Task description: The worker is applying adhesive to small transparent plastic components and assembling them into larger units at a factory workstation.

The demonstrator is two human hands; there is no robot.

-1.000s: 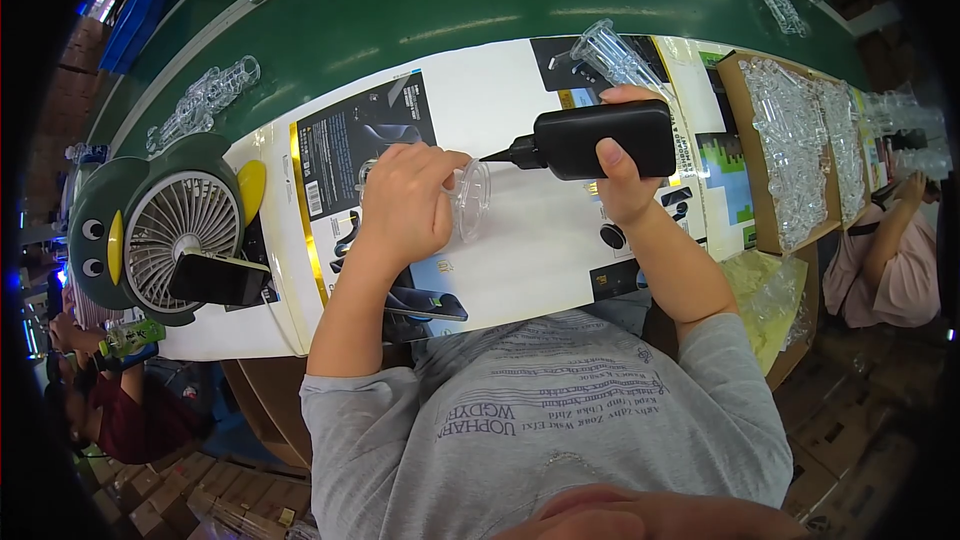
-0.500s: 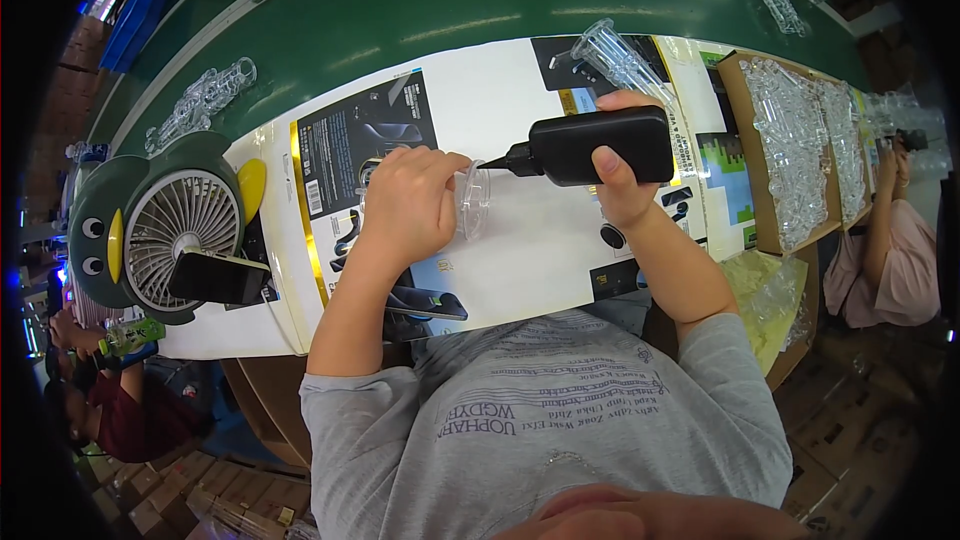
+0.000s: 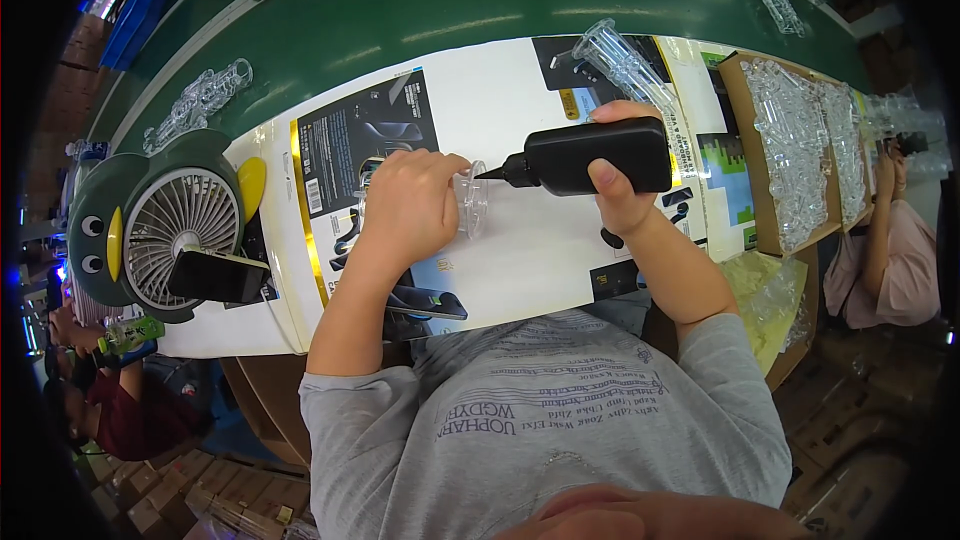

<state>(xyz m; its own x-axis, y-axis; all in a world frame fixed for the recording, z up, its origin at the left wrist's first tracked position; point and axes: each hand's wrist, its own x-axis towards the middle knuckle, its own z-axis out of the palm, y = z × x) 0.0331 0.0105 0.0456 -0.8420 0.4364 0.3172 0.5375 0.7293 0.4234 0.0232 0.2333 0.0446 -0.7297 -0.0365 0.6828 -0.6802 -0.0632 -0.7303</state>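
My left hand is closed round a clear plastic piece with a round flanged end; most of the piece is hidden under the hand. In my right hand lies a black squeeze bottle, tipped on its side. Its thin pointed nozzle reaches left to the flange, near the upper part of the rim. Whether any liquid comes out is too small to see. Beyond the bottle, a clear ribbed tube lies across the printed sheet.
To the left stand a green fan with a penguin face and a phone leaning before it. Clear plastic parts lie behind the fan. A cardboard box of clear pieces is at the right. Other people work at both sides.
The flanged piece has turned a little in my left hand, showing its end more. The bottle has shifted slightly left and down, its nozzle tip now lower on the rim.
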